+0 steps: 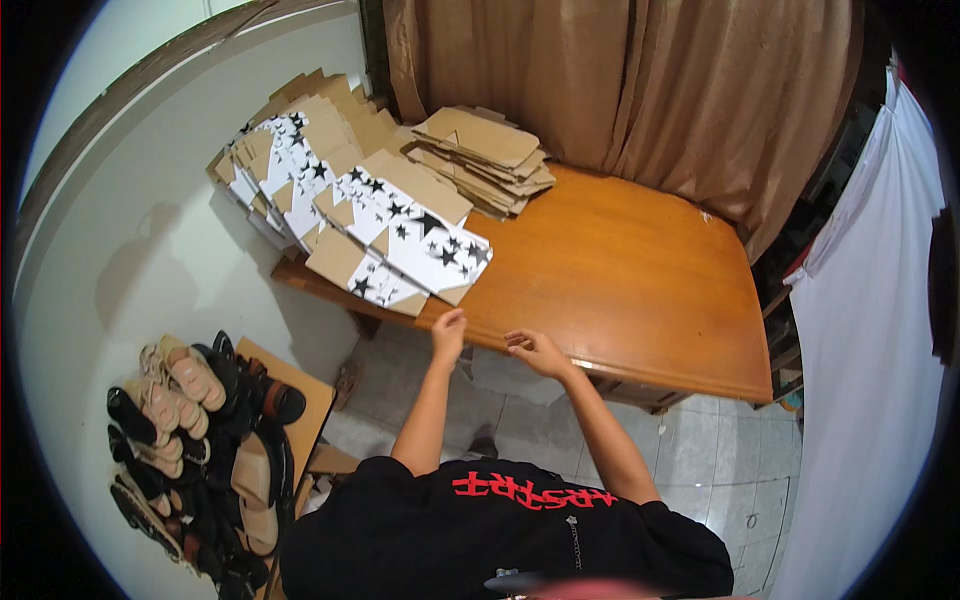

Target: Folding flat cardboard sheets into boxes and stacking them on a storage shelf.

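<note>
My left hand [449, 336] hovers at the near edge of the wooden table, just below the flattened star-print cardboard boxes. Its fingers are loosely bent and nothing shows in them. To its right, my right hand [537, 353] is by the same edge, open, the fingers curved and apart from the thumb. The nearest flat box [375, 278] is white with black stars and brown cardboard flaps. Another star-print box [425, 240] overlaps it, its corner toward the table's middle. More of these boxes [290, 165] lean in an overlapping pile at the table's left end.
A stack of plain brown cardboard pieces [485, 150] lies at the back of the orange-brown table [620, 270]. Brown curtains [700, 100] hang behind it, a white cloth [870, 330] at right. Many sandals [190, 375] crowd a low board [285, 370] at lower left, beside the white wall.
</note>
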Action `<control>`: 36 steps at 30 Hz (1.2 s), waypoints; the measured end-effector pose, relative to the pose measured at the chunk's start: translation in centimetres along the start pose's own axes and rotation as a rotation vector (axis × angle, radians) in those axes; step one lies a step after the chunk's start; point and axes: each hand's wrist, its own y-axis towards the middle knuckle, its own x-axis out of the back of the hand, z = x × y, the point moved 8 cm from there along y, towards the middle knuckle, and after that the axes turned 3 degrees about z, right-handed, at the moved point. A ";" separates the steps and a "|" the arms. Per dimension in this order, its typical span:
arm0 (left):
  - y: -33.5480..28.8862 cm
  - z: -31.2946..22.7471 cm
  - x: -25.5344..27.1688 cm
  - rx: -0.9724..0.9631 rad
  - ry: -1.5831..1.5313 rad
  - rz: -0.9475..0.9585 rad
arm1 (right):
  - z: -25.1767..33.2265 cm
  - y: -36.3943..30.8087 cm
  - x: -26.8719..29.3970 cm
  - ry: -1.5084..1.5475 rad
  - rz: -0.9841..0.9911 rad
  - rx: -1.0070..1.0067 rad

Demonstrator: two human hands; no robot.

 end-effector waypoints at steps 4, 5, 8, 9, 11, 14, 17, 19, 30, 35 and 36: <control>9.8 3.8 5.6 0.135 0.159 -0.290 | -1.2 6.2 -0.2 0.122 -0.077 -0.045; 12.0 5.5 7.1 0.158 0.179 -0.330 | -1.4 7.7 -0.6 0.118 -0.064 -0.037; 16.2 7.8 8.9 0.202 0.192 -0.377 | -1.9 10.7 -0.5 0.135 -0.016 0.070; 17.1 8.2 9.3 0.210 0.183 -0.390 | -2.5 11.5 0.2 0.165 -0.051 0.058; 16.9 5.7 6.3 0.244 0.158 -0.483 | -4.2 12.8 1.9 0.208 -0.108 0.029; 16.6 3.9 6.8 0.297 0.203 -0.611 | -4.8 14.2 3.8 0.233 -0.210 0.061; 16.5 3.0 7.2 0.299 0.420 -0.696 | -6.1 15.4 3.9 0.223 -0.175 -0.070; 15.7 1.7 6.6 0.334 0.433 -0.730 | -6.4 16.3 3.7 0.216 -0.157 -0.035; 15.0 -8.4 2.5 -0.250 0.321 -0.800 | -4.8 17.1 7.8 0.251 -0.072 0.090; 12.0 -20.0 -2.0 -0.636 0.273 -0.649 | -3.0 16.0 13.5 0.330 -0.180 0.084; 11.5 -21.5 -3.6 -0.709 0.271 -0.589 | -2.8 15.7 15.0 0.351 -0.228 0.121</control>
